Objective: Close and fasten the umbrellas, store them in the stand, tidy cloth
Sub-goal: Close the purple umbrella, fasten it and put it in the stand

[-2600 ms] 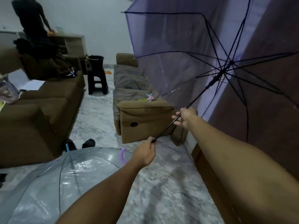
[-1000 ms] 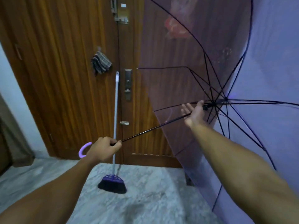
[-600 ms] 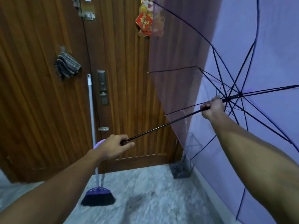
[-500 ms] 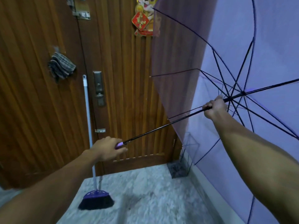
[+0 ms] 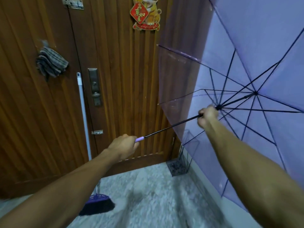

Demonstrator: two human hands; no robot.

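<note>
The see-through purple umbrella (image 5: 256, 51) is wide open, left hand (image 5: 122, 146) gripping its handle, right hand (image 5: 207, 116) clenched round the shaft.

Both forearms are bare to the frame edge, with no sleeves, watch or rings visible.

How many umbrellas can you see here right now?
1: a purple see-through umbrella, open at right, held by the left hand at its handle and the right hand on its shaft. Others may lie out of view.

Dim, even indoor light, soft shadows, wide-angle bending at edges, slight motion blur.
</note>
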